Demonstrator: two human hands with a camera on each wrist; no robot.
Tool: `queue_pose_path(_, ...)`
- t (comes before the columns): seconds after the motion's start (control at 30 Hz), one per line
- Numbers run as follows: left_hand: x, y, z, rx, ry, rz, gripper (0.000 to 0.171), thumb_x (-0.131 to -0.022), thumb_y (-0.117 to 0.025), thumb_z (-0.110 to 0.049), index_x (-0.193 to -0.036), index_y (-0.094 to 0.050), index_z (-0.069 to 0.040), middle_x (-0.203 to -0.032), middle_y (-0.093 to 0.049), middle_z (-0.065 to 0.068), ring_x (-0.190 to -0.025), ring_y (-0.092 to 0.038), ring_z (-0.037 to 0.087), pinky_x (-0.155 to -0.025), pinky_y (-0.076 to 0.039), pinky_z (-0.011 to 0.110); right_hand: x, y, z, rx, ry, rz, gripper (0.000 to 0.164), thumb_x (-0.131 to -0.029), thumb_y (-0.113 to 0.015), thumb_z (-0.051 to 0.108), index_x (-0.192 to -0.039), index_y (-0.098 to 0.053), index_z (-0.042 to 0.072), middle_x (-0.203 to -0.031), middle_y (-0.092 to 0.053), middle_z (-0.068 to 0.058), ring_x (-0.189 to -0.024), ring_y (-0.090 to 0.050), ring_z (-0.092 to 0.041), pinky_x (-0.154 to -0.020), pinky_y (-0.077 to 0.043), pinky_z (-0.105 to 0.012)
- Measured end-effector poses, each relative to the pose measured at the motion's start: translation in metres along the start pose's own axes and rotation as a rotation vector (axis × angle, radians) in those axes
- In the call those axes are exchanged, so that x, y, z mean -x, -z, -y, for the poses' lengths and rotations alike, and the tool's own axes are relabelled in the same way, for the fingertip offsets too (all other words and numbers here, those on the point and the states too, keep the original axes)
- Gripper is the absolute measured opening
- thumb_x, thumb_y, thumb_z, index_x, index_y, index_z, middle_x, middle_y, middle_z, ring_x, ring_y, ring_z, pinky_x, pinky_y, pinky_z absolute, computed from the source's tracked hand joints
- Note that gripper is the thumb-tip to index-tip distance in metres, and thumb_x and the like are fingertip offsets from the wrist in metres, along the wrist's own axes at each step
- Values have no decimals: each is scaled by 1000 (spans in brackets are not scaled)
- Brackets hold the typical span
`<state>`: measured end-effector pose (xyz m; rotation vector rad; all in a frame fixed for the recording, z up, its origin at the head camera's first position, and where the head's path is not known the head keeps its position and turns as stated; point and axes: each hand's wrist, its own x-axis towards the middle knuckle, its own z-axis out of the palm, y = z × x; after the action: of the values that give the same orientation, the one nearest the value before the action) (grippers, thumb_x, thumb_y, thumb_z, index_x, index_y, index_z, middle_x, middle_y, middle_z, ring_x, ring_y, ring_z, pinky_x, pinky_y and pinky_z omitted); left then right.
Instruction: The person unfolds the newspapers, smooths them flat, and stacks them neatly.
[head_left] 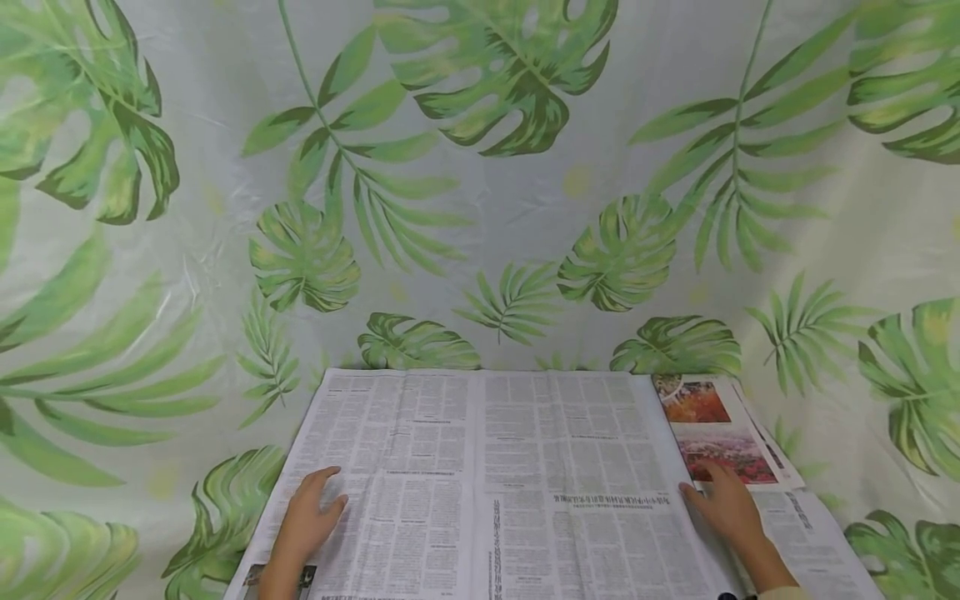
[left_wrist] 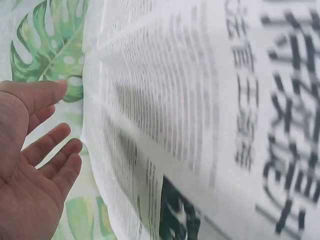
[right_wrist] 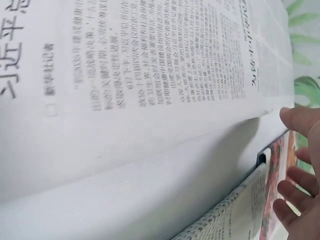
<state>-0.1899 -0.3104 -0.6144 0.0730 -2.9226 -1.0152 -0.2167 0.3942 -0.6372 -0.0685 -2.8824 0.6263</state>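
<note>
A newspaper lies spread flat, its centre fold running away from me. Over its left part hovers my left hand, thumb and fingers apart and nothing between them. In the left wrist view that same hand shows loosely bent fingers beside the printed sheet. My right hand is at the newspaper's right edge, near a colour-printed page with flower pictures. From the right wrist view, the thumb of the right hand is close to the sheet's edge; whether it touches I cannot tell. Its fingers hold nothing.
More printed paper lies under the right forearm, beyond the spread sheet. A small dark picture shows by the left wrist. A pale cloth with green leaves hangs behind and covers both sides.
</note>
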Motion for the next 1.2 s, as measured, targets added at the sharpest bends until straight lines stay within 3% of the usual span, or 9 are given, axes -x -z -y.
queue_pose_path(0.3, -9, -29, -20, 44, -51, -12, 57, -95, -73, -16, -147, -53, -8, -152, -50, 21, -140, -47, 49, -109, -42, 66, -16, -7, 3, 62, -68, 91, 68, -92, -71, 35, -138, -53, -12, -138, -49, -42, -124, -49, -60, -95, -45, -70)
queue_pose_path(0.7, -12, -54, -47, 73, -108, 13, 55, -93, -75, -17, -145, -57, -11, -151, -52, 17, -141, -48, 45, -113, -40, 64, -17, -23, -5, 75, -121, 83, 62, -92, -68, 29, -134, -55, -14, -130, -55, -40, -118, -53, -60, -95, -45, -69)
queue_pose_path(0.83, -13, -62, -53, 69, -117, 2, 53, -91, -76, -16, -142, -60, -13, -149, -55, 15, -140, -49, 43, -113, -40, 63, -17, -25, -6, 45, -104, 47, 55, -93, -68, 25, -131, -58, -14, -124, -59, -37, -113, -56, -57, -94, -45, -68)
queue_pose_path(1.07, -13, -76, -61, 67, -130, 33, 49, -92, -75, -17, -139, -62, -13, -147, -58, 11, -141, -51, 38, -117, -39, 58, -16, -30, -10, -9, -90, -97, 37, -91, -70, 14, -117, -66, -12, -106, -68, -30, -96, -65, -47, -81, -50, -63)
queue_pose_path(1.2, -12, -80, -64, 67, -141, 51, 47, -93, -75, -18, -138, -63, -14, -145, -59, 9, -139, -53, 37, -116, -40, 57, -17, -33, -10, 15, -111, -113, 34, -90, -69, 11, -113, -66, -13, -100, -68, -29, -90, -65, -44, -77, -50, -60)
